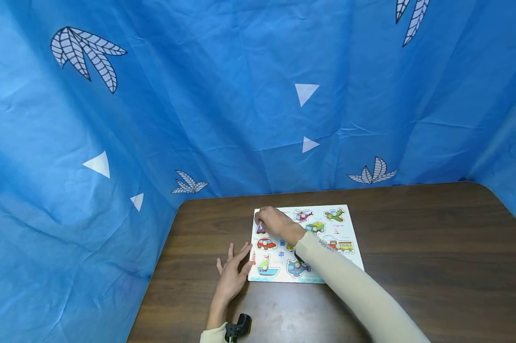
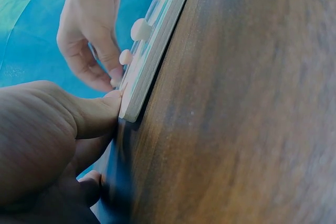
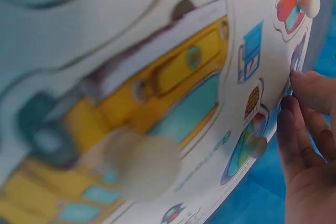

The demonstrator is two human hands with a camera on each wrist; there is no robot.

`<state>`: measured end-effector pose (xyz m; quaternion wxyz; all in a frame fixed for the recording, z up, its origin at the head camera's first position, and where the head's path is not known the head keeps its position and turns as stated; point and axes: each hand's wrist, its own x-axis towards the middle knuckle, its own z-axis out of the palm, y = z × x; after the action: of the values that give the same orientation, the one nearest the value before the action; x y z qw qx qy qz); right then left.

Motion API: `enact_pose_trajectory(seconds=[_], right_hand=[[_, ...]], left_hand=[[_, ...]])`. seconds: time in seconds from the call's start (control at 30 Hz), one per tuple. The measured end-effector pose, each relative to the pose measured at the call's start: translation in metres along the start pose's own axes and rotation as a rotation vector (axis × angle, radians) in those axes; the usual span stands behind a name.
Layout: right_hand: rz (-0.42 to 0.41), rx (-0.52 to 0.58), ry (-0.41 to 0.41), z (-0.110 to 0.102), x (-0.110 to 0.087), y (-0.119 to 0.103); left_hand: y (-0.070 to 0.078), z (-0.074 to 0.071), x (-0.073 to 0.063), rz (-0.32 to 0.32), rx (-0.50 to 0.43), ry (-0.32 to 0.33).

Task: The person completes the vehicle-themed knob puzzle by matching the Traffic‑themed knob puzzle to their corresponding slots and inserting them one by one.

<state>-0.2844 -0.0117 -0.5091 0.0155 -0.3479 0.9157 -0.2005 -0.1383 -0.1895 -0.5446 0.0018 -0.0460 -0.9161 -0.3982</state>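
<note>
A white wooden puzzle board (image 1: 283,238) with knobbed vehicle pieces lies on the table. My right hand (image 1: 277,223) reaches across it to the upper left, where thumb and fingers pinch at a purple piece (image 1: 261,230) partly covered by them. In the right wrist view these fingertips (image 3: 310,85) meet the board beside a rainbow hot-air balloon piece (image 3: 244,153). At the board's left edge my left hand (image 1: 232,278) rests with fingers spread. Its thumb (image 2: 102,111) touches the board's corner in the left wrist view. A red car (image 1: 266,244) and a sailboat (image 1: 268,267) sit nearby.
The brown wooden table (image 1: 433,262) extends widely to the right of the board. A blue curtain (image 1: 240,95) hangs behind and to the left. Across the board lies my right sleeve (image 1: 352,286), hiding several pieces. A yellow truck piece (image 3: 173,93) looms close to the right wrist camera.
</note>
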Motion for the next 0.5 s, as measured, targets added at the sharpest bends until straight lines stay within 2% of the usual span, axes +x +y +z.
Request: enact_pose_trajectory(seconds=[0.13, 0.3, 0.5], right_hand=[[-0.011, 0.028, 0.001, -0.008, -0.012, 0.007], [0.042, 0.085, 0.017, -0.023, -0.035, 0.019], [0.077, 0.084, 0.105, -0.041, -0.068, 0.041]], left_hand=[[0.000, 0.000, 0.000, 0.024, -0.009, -0.005], [0.000, -0.004, 0.001, 0.030, -0.022, -0.010], [-0.003, -0.011, 0.005, 0.027, -0.012, -0.007]])
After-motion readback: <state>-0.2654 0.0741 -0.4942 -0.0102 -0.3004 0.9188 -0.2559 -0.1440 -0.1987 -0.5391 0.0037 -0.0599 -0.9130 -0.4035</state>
